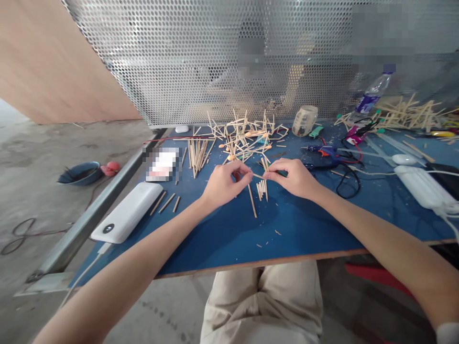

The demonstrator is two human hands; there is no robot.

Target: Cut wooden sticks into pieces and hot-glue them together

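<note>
Over the middle of the blue table, my left hand and my right hand face each other with a thin wooden stick between them. Thumb and fingers of each hand pinch one end of it. Just under the hands lie several short cut sticks in a small group. A longer stick lies to their left, pointing toward me. Behind the hands spreads a loose heap of sticks, some with orange tips. A row of parallel sticks lies to the left of the heap.
At left sits a white power bank with a cable. To the right are a blue glue gun, a clear jar, a leaning bottle and a white power strip. A perforated metal screen closes off the table's back.
</note>
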